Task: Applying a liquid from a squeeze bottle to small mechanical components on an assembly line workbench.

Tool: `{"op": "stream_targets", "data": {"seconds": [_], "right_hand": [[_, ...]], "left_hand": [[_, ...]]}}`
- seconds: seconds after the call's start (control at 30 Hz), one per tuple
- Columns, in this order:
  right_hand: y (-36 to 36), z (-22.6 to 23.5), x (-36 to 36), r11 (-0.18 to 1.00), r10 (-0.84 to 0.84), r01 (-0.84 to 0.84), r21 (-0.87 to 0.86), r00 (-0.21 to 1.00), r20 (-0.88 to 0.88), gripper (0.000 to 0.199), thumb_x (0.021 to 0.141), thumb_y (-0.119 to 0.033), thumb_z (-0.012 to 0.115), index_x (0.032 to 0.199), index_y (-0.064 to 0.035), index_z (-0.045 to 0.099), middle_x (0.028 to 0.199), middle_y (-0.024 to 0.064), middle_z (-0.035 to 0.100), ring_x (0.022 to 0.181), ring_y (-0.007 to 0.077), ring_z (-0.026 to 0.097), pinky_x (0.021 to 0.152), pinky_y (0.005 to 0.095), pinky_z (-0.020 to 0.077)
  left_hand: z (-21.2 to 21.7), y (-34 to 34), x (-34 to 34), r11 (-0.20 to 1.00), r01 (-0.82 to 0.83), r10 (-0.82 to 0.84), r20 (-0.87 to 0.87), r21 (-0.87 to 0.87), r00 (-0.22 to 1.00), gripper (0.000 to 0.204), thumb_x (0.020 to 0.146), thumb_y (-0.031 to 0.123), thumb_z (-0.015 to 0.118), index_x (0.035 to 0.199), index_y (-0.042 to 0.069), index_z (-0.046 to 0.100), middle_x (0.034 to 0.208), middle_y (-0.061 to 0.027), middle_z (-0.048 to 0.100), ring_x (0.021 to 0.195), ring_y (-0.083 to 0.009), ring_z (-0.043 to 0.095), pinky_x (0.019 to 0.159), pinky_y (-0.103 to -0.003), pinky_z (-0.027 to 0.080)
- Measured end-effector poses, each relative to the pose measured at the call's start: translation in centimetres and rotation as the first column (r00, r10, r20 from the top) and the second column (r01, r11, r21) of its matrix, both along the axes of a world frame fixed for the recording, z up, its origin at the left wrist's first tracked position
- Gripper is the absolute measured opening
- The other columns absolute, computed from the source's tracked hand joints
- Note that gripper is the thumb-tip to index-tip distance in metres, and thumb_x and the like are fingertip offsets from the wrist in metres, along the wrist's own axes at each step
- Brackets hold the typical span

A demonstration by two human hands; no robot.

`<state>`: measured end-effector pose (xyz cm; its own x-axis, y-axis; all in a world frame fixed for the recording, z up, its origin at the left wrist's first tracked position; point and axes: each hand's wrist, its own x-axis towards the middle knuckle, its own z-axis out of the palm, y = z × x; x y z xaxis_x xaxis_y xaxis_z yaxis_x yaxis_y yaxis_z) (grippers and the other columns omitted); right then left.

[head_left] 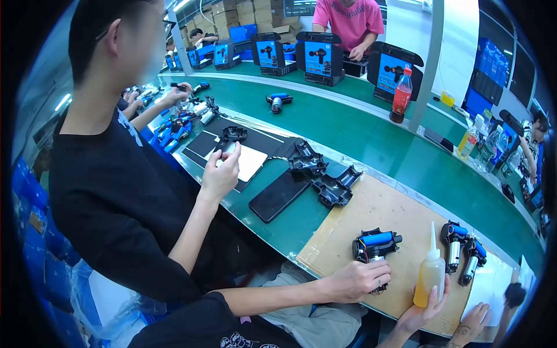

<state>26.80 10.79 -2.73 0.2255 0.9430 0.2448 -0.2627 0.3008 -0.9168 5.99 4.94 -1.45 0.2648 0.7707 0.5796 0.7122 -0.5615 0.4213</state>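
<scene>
Two hands work on the cardboard mat (pixel 371 209): the left hand (pixel 355 281) clasps a half-open massage gun (pixel 375 246) by its grip, pinning it flat with the blue cell up, seemingly to steady it. The right hand (pixel 422 310) grasps an upright yellow squeeze bottle (pixel 430 272) just beside it, nozzle up. Across the green bench (pixel 360 136), black display boxes (pixel 318 57) with blue pictured fronts stand in a row.

Head camera looks down, near the cardboard mat (pixel 371 214); fisheye-bent edges
</scene>
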Motion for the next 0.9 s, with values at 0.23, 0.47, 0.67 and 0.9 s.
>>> {"op": "stream_targets", "data": {"seconds": [0.23, 0.47, 0.67, 0.9], "right_hand": [[-0.2, 0.0, 0.2, 1.0, 0.008, -0.008, -0.003, 1.0, 0.002, 0.052, 0.097, -0.028, 0.062, 0.141, -0.0035, 0.048, 0.135, 0.0132, 0.053, 0.114, 0.024, 0.06, 0.082, 0.0327, 0.0543], [0.0, 0.0, 0.3, 1.0, 0.004, -0.004, -0.007, 1.0, 0.004, 0.052, 0.097, -0.028, 0.063, 0.14, -0.0044, 0.048, 0.135, 0.0127, 0.053, 0.117, 0.0244, 0.059, 0.083, 0.0329, 0.0546], [0.4, -0.4, 0.5, 1.0, 0.018, -0.018, 0.0, 1.0, 0.002, 0.052, 0.097, -0.028, 0.064, 0.141, -0.0052, 0.048, 0.135, 0.0121, 0.053, 0.117, 0.024, 0.059, 0.084, 0.0333, 0.0547], [0.1, -0.3, 0.7, 1.0, 0.022, -0.022, 0.003, 1.0, -0.002, 0.052, 0.097, -0.028, 0.064, 0.141, -0.0059, 0.048, 0.134, 0.0119, 0.054, 0.116, 0.023, 0.06, 0.084, 0.033, 0.0545]], "left_hand": [[0.5, 0.2, 0.0, 1.0, 0.017, -0.018, -0.036, -0.011, 0.999, 0.036, 0.072, -0.004, 0.064, 0.107, -0.001, 0.062, 0.113, -0.01, 0.064, 0.113, -0.0252, 0.065, 0.074, -0.033, 0.06], [1.4, 0.6, -0.3, 0.998, 0.047, -0.05, -0.073, -0.044, 0.996, 0.038, 0.068, -0.003, 0.069, 0.105, -0.001, 0.06, 0.103, -0.0117, 0.06, 0.101, -0.0278, 0.064, 0.076, -0.036, 0.057], [1.5, 1.2, -0.5, 0.998, 0.07, -0.069, -0.085, 0.004, 0.994, 0.035, 0.065, -0.003, 0.067, 0.099, -0.001, 0.061, 0.099, -0.0082, 0.061, 0.095, -0.0236, 0.065, 0.068, -0.033, 0.057], [0.4, 1.0, -0.2, 0.995, 0.067, -0.064, -0.053, 0.074, 0.997, 0.032, 0.068, 0.0, 0.066, 0.099, -0.001, 0.062, 0.102, -0.0092, 0.062, 0.092, -0.0247, 0.066, 0.071, -0.033, 0.057]]}}
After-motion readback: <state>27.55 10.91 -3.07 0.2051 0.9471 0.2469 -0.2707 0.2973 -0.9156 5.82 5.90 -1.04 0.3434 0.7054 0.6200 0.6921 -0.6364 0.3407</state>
